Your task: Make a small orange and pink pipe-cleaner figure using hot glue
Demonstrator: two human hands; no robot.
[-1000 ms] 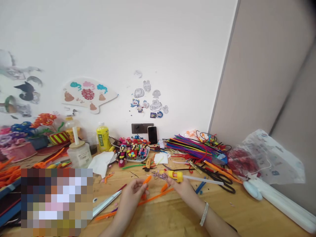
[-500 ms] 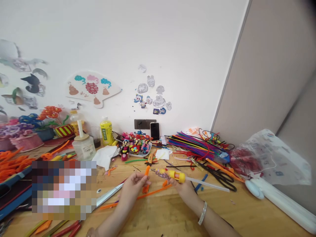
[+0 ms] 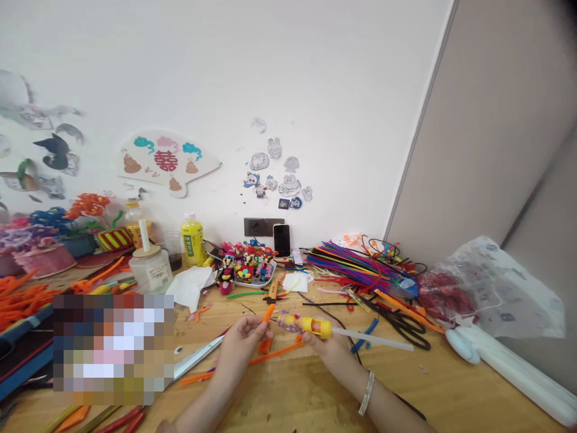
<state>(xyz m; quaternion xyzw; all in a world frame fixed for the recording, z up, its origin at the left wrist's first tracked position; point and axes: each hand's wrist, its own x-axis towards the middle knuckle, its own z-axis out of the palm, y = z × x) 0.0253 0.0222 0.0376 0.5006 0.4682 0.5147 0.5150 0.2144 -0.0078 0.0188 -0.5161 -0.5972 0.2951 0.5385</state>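
Note:
My left hand (image 3: 246,337) pinches an orange pipe cleaner piece (image 3: 268,313) upright between thumb and fingers. In my right hand (image 3: 329,349) is a yellow hot glue gun (image 3: 315,326), its body smeared with dried glue and a long clear glue stick (image 3: 374,338) jutting out of its back. The gun's tip points left and is close beside the orange piece; whether they touch I cannot tell. Below the hands, a long orange pipe cleaner (image 3: 277,353) lies on the wooden table (image 3: 288,397).
Several small dolls stand on a tray (image 3: 255,281) at the back. A bundle of colourful pipe cleaners (image 3: 347,267) and black scissors (image 3: 406,325) lie to the right. Left are a glass jar (image 3: 152,270), a yellow bottle (image 3: 193,240) and white tissue (image 3: 189,285). A phone (image 3: 282,240) leans against the wall.
The glue gun has moved slightly left and down, bringing its tip nearer the orange piece. That piece now tilts a little to the right. The view has shifted slightly.

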